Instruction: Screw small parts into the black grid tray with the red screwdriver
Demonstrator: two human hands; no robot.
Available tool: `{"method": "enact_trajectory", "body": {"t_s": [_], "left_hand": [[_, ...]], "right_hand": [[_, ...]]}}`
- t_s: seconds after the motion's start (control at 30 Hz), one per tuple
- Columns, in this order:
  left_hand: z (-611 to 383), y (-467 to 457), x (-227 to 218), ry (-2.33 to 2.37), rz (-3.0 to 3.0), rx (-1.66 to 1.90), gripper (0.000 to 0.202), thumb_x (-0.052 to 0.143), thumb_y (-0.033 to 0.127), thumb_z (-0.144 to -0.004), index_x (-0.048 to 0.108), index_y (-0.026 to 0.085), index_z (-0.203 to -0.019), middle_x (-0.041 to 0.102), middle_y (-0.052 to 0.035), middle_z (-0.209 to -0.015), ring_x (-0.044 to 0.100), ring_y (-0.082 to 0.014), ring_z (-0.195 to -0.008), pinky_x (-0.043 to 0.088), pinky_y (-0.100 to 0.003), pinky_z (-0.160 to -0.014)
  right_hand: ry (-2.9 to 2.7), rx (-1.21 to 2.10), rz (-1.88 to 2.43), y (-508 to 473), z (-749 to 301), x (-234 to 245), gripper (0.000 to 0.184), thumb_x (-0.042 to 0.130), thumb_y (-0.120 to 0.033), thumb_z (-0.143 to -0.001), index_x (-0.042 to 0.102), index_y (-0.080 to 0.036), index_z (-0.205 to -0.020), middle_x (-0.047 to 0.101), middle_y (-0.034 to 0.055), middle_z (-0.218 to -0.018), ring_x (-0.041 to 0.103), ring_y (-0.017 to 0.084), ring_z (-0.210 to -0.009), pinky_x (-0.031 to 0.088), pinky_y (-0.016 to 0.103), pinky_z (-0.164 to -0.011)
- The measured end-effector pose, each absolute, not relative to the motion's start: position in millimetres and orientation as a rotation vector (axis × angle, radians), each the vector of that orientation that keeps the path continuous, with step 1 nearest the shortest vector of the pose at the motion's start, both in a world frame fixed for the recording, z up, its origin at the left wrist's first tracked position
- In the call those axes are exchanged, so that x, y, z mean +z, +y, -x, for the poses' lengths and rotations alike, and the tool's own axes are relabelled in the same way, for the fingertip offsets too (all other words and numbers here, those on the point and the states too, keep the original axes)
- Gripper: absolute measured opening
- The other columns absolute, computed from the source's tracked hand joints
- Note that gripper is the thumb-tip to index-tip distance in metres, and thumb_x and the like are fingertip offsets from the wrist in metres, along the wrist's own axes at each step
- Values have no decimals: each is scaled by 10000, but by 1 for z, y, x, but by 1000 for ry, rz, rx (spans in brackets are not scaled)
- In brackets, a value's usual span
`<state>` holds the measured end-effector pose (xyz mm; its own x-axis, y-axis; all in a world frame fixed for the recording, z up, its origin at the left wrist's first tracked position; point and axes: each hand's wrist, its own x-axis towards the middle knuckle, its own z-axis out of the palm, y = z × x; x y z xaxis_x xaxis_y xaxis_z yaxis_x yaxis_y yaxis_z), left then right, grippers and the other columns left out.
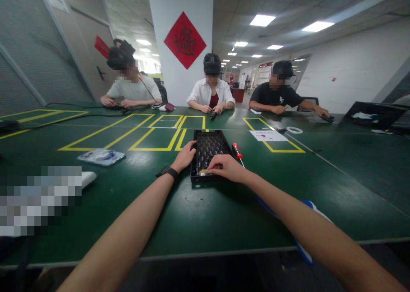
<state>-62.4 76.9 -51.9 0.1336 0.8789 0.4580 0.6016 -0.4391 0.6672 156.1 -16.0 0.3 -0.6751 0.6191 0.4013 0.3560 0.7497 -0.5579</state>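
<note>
A black rectangular tray-like casing (213, 144) lies on the green table in front of me, its floor covered with a raised, repeating pattern. My left hand (185, 155) grips its left wall, thumb and fingers closed on the edge. Over the near end of the casing, my right hand (226, 167) has thumb and forefinger pinched together at a small tan-and-white piece (203, 172). That piece is at the near left inside corner; its kind is too small to tell. Just right of the casing lies a screwdriver (237, 151) with a red handle.
On the green table (160, 236) are yellow tape outlines, a blue-and-white packet (101, 157) at left, a printed sheet (268, 136) and a white ring (294, 130) at right. A blue-and-white item (307, 204) lies under my right forearm. Several people sit across the table.
</note>
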Motion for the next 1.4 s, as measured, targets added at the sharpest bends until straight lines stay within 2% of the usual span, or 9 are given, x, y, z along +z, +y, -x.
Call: {"method": "enact_trajectory", "body": {"t_s": [0.4, 0.73, 0.93, 1.23, 1.4], "left_hand": [[63, 72, -48, 1445, -2127, 1139, 534, 391, 237, -792, 423, 130, -1314, 437, -71, -1366, 383, -191, -1265, 259, -335, -1094], [64, 71, -50, 1450, -2120, 1134, 529, 372, 232, -804, 417, 141, -1323, 424, -61, -1379, 366, -191, -1281, 242, -353, -1103], [63, 71, -50, 1450, -2135, 1143, 524, 374, 230, -808, 414, 147, -1324, 436, -61, -1369, 390, -197, -1263, 263, -361, -1094], [62, 68, -48, 1451, -2136, 1149, 518, 360, 223, -809, 428, 101, -1308, 447, -93, -1356, 382, -200, -1267, 257, -356, -1097], [63, 69, -48, 1460, -2139, 1143, 508, 369, 220, -806, 438, 129, -1302, 448, -74, -1359, 386, -198, -1265, 257, -359, -1096]], "right_hand": [[-2366, 578, 790, -20, -156, 3, 157, 617, -270, -768, 700, -146, -820, 663, 51, -807, 580, 124, -743, 440, 247, -715], [-2363, 584, 864, -18, -156, -2, 150, 609, -260, -774, 697, -147, -819, 680, 44, -786, 589, 124, -714, 424, 245, -695], [-2435, 425, 835, -19, -157, 4, 113, 639, -267, -754, 705, -187, -800, 685, 35, -799, 556, 153, -822, 388, 281, -782], [-2419, 546, 872, -15, -156, 4, 171, 651, -297, -735, 706, -161, -823, 694, 37, -783, 611, 134, -747, 425, 257, -745], [-2324, 621, 910, -13, -155, 1, 220, 681, -326, -698, 700, -153, -833, 702, 40, -787, 625, 135, -720, 443, 252, -719]]}}
